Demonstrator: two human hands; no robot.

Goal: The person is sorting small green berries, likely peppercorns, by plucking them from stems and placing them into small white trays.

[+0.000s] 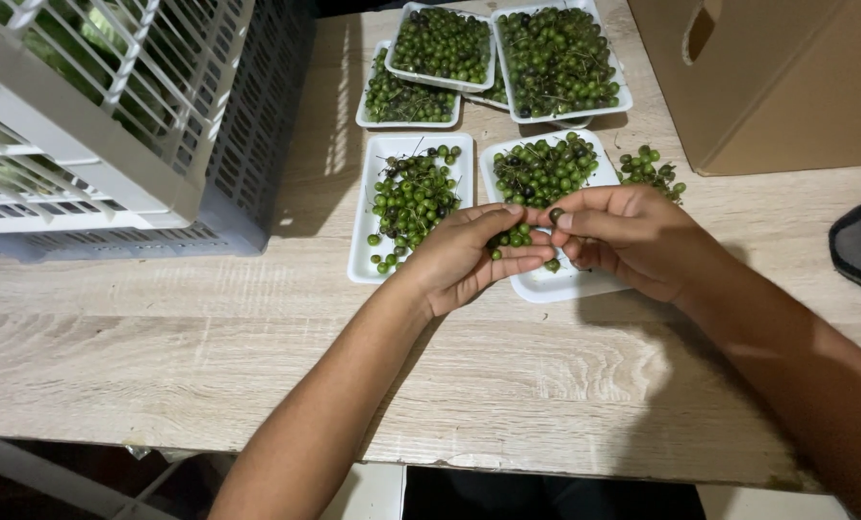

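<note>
Both hands meet over a white foam tray [555, 285] near the middle of the table [199, 356]: the left hand [464, 262] is cupped around a small cluster of green berries [517, 236], and the right hand [623, 236] pinches a single dark berry [555, 214] between thumb and fingertips at the top of that cluster. The berries are small, round and smooth, so one could slip from the pinch and roll; if it misses the tray it may run across the table, which carries nothing to stop it on the near edge. A loose clump of berries [650, 171] already lies on the bare wood beside the cardboard box [777, 77], and a brush of the right wrist could scatter it. The neighbouring tray [368, 260] lies just beside the left hand, so a wide elbow move might nudge it. Toward the far edge, the filled trays [623, 101] overlap and could tip if bumped.
</note>
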